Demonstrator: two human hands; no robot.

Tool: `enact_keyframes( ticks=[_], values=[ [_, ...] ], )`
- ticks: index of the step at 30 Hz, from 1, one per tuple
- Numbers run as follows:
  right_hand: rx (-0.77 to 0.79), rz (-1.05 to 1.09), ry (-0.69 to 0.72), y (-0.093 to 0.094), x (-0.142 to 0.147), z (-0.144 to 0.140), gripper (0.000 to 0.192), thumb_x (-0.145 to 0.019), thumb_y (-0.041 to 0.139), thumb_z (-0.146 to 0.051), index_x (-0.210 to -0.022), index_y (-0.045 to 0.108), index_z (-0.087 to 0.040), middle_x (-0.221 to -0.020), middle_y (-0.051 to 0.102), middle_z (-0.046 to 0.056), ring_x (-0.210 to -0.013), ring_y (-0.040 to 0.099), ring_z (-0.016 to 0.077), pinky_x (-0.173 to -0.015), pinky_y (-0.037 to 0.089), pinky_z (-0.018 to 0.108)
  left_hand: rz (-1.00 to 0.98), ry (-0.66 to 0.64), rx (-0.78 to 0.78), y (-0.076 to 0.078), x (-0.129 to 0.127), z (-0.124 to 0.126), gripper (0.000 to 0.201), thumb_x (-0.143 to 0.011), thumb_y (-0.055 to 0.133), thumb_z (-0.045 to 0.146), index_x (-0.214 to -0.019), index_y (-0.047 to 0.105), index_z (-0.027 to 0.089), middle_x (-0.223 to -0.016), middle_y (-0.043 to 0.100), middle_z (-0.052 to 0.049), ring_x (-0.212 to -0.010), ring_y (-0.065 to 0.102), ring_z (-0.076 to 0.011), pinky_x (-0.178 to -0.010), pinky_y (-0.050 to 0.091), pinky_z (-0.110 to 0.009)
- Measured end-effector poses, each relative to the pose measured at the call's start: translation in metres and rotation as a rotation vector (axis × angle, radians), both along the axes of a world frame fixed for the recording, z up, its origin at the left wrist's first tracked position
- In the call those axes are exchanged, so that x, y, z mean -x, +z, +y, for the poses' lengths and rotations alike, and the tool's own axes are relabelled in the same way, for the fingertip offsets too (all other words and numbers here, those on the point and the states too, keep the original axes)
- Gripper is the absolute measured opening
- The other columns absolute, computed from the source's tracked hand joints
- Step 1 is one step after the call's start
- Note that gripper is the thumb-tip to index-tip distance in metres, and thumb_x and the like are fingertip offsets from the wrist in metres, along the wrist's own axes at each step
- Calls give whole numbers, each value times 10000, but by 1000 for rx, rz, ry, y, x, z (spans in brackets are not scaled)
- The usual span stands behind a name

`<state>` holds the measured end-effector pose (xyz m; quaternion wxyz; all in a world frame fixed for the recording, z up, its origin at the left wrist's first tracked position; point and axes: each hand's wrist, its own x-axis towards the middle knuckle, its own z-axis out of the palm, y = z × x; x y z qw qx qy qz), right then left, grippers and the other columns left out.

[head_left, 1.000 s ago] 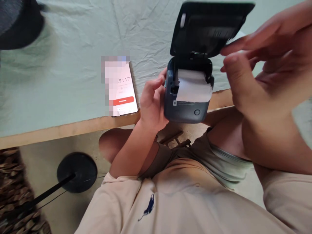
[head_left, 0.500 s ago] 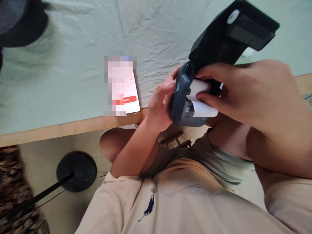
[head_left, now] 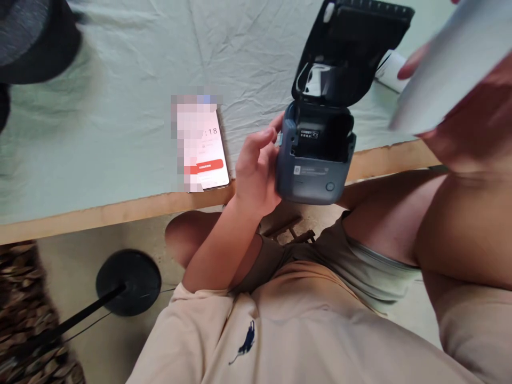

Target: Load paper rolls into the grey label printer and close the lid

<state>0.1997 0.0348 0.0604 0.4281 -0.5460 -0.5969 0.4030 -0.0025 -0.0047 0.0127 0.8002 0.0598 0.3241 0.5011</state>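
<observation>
My left hand (head_left: 256, 173) grips the left side of a small grey-blue label printer (head_left: 314, 170), held over the table's front edge. Its dark lid (head_left: 352, 50) stands open and the paper bay (head_left: 320, 136) is bare. My right hand (head_left: 472, 112) is raised at the right, close to the camera and blurred, holding a white paper roll (head_left: 444, 69) above and to the right of the printer.
A phone (head_left: 206, 154) with a lit screen lies on the pale green cloth (head_left: 120, 106) near the wooden table edge (head_left: 100, 213). A small white object (head_left: 390, 69) lies behind the printer. A dark object (head_left: 32, 37) sits at the far left. A black round stand base (head_left: 128, 282) rests on the floor.
My right hand reached into the open printer, took hold of the white paper roll and lifted it out up to the right. The printer tilted, then came back level in my left hand.
</observation>
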Motion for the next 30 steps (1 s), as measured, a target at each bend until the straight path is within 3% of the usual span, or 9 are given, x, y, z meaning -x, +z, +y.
enact_keyframes(
  ticks=[4,7,11,13,15,19,23,27,30],
  values=[
    [76,204,12,-28,-7,20,512,-567,902,-519,-949,646,-292,-829,639,-17,-614,589,130,-486,474,317,49,56,73,0,-1,2,498,-1031,297,480,-1321,613,226,-1049,738,-70,-1378,616,-331,-1051,576,-466],
    [-52,-64,7,-49,-14,26,377,-642,814,-253,-954,602,-265,-859,639,-20,-641,602,120,-551,497,303,72,47,69,1,-2,2,515,-1028,292,503,-1308,614,216,-1041,733,-74,-1391,602,-335,-1062,564,-474],
    [-172,-495,25,-63,-19,27,416,-724,728,-189,-1121,628,-265,-1151,669,40,-1012,659,189,-825,550,353,103,17,21,0,-2,2,507,-1021,294,501,-1270,620,203,-1015,733,-75,-1395,596,-334,-1075,550,-474],
    [-181,-530,33,-67,-17,28,374,-732,740,-174,-1079,628,-251,-1102,690,45,-1024,647,200,-903,535,374,113,21,8,-1,-2,2,502,-1020,290,496,-1268,617,205,-1017,737,-70,-1394,598,-328,-1074,552,-468],
    [-162,-556,20,-69,-15,30,339,-723,747,-162,-1030,623,-238,-994,697,33,-894,634,178,-849,524,361,105,29,-3,-1,-2,2,484,-1017,296,482,-1258,615,208,-1030,743,-66,-1394,600,-319,-1074,554,-454],
    [-178,-507,24,-64,-22,33,490,-729,755,-183,-1188,603,-262,-1120,706,36,-961,661,178,-786,503,323,44,13,-74,0,-1,2,402,-999,328,427,-1152,618,195,-1035,738,-66,-1409,591,-311,-1097,547,-437],
    [-265,-675,-222,-56,-44,42,375,-747,671,-103,-1092,649,-251,-1196,696,68,-1072,685,201,-837,527,352,7,10,-67,0,0,2,362,-981,354,419,-1110,608,196,-1076,733,-70,-1438,561,-323,-1105,544,-460],
    [-106,-906,-270,-61,-55,55,362,-712,700,-94,-1053,670,-213,-1281,651,142,-1169,648,281,-1028,486,470,20,2,-49,0,0,3,362,-982,371,426,-1125,620,206,-1127,741,-61,-1420,581,-318,-1087,560,-422],
    [23,-1002,-261,-65,-53,60,374,-756,679,-136,-1110,612,-239,-1261,676,130,-1169,638,305,-1020,465,499,0,33,13,0,-1,3,395,-997,365,429,-1220,619,225,-1120,747,-57,-1403,600,-311,-1071,573,-416]
  ],
)
